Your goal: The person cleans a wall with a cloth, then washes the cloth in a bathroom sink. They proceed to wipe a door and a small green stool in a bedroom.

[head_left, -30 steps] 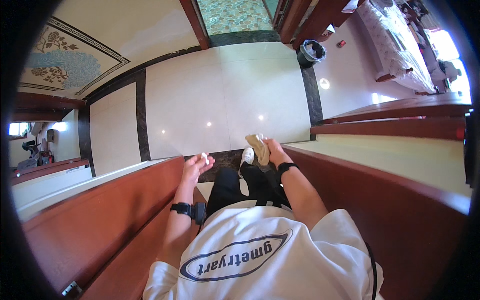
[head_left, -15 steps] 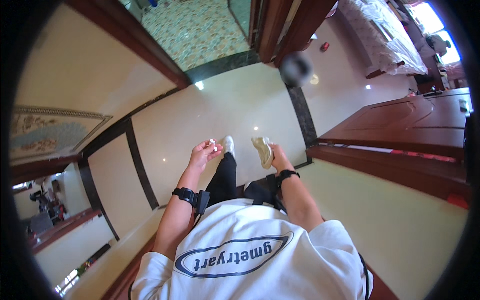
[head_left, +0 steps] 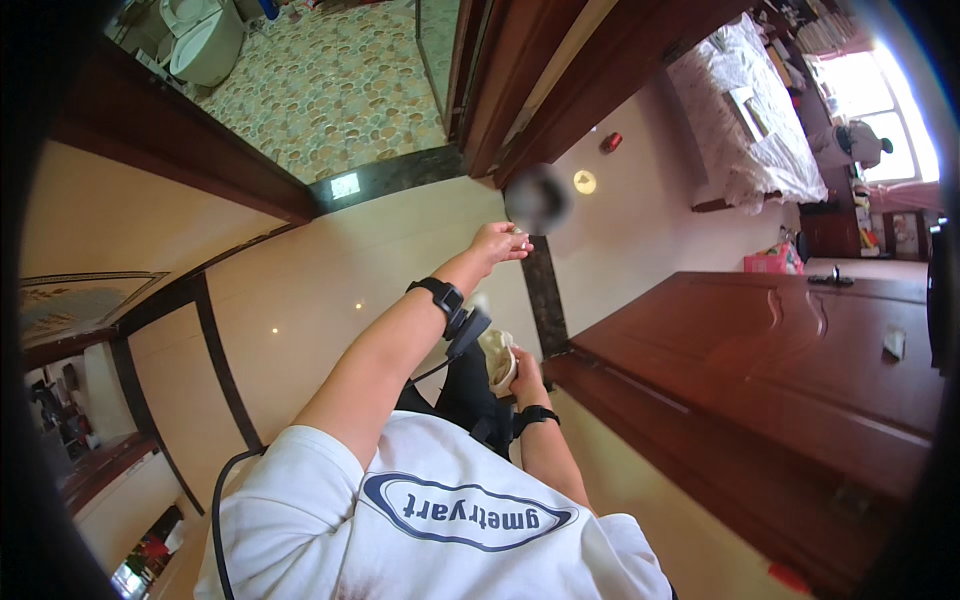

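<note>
My left arm stretches forward across the pale hallway floor (head_left: 300, 330), and my left grip (head_left: 495, 243) is at the near edge of the blurred, dark round bin (head_left: 538, 200). The fingers are bent inward, with a small pale spot at their tips; I cannot tell whether they are closed on something, nor how high above the bin's rim they are.

My right grip (head_left: 527, 374) is low, close in front of my body, closed on a cream shoe-like item (head_left: 497, 360). Its hollow side shows, and it lies to the left of my fingers, in front of my dark trousers (head_left: 466, 380). Just beyond it is a white shoe (head_left: 480, 302) on my foot, blurred.

I have a black wristband (head_left: 440, 294) on my left wrist, with a black box (head_left: 468, 332) beside it, and another dark band (head_left: 535, 418) on my right. My white T-shirt (head_left: 440, 560) fills the lower part of the view.

The bin is beside a dark floor strip (head_left: 543, 300) at the bedroom doorway. Past that are a small red object (head_left: 611, 143) on the floor and a bed (head_left: 745, 115) with pale bedding; a red-brown panelled door (head_left: 740, 350) is to my right. Ahead on the left, a toilet (head_left: 207, 48) stands on a pebble-patterned floor (head_left: 340, 95).
</note>
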### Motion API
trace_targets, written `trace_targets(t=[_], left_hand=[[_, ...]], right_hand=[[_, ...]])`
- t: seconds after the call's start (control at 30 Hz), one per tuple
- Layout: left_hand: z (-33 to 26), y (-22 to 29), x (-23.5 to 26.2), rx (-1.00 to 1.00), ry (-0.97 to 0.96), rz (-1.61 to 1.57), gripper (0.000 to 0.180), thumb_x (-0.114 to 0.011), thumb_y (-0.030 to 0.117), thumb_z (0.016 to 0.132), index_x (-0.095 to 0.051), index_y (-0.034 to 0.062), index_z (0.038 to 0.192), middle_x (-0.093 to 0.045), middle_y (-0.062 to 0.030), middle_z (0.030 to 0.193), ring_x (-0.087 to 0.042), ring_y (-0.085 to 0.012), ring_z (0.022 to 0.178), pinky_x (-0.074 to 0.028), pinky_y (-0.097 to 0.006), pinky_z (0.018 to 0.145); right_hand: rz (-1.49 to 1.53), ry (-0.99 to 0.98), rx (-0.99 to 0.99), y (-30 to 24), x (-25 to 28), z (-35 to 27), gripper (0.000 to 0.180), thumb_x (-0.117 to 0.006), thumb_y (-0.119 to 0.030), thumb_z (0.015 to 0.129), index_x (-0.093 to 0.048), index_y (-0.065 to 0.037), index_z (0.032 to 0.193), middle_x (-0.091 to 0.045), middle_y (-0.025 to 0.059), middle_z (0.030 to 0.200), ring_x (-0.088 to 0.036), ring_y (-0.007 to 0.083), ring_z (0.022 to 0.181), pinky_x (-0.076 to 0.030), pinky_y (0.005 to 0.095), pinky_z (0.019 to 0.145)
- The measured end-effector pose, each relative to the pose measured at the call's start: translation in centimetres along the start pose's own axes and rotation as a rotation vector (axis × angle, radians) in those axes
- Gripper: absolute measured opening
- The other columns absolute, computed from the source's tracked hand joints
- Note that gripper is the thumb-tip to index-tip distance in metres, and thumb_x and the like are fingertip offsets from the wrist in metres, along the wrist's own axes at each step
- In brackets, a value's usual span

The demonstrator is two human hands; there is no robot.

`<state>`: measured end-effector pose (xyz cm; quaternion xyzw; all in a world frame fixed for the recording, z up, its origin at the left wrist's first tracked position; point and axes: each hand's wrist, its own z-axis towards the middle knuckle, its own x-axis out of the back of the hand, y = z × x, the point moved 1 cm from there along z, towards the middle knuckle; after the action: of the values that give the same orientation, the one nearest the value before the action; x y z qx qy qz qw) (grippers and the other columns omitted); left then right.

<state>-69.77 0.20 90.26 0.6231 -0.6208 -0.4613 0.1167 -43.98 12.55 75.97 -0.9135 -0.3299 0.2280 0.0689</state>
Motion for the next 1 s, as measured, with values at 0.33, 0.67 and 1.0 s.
trace_targets(t=[0.33, 0.67, 1.0], left_hand=[[11.6, 2.8, -2.0, 0.080, -0.006, 0.174, 0.036, -0.059, 0.019, 0.096, -0.056, 0.0127, 0.131, -0.062, -0.0019, 0.124, -0.058, -0.0179, 0.116, -0.044, -0.042, 0.104], [-1.0, 3.3, 19.9, -0.022, 0.404, -0.236, 0.046, -0.063, 0.016, 0.094, -0.050, 0.0037, 0.136, -0.064, -0.0124, 0.121, -0.064, -0.0229, 0.112, -0.053, -0.039, 0.093], [-12.6, 6.1, 42.6, 0.051, 0.879, -0.408, 0.036, -0.059, 0.022, 0.095, -0.057, 0.0089, 0.129, -0.068, -0.0072, 0.106, -0.067, -0.0212, 0.096, -0.055, -0.039, 0.081]], right_hand=[[-0.313, -0.037, 0.172, -22.0, -5.1, -0.9, 0.035, -0.049, -0.019, 0.097, -0.057, -0.007, 0.128, -0.066, 0.0112, 0.117, -0.064, 0.0264, 0.100, -0.053, 0.0403, 0.086], [-0.536, -0.193, -0.025, -21.6, -20.1, 8.6, 0.033, -0.048, -0.014, 0.097, -0.057, -0.004, 0.128, -0.066, 0.0109, 0.116, -0.065, 0.0255, 0.101, -0.053, 0.0378, 0.086], [-0.578, -0.387, -0.169, -14.7, -51.2, 15.5, 0.036, -0.050, -0.012, 0.097, -0.054, -0.002, 0.131, -0.065, 0.0127, 0.121, -0.064, 0.0289, 0.108, -0.053, 0.0411, 0.093]])
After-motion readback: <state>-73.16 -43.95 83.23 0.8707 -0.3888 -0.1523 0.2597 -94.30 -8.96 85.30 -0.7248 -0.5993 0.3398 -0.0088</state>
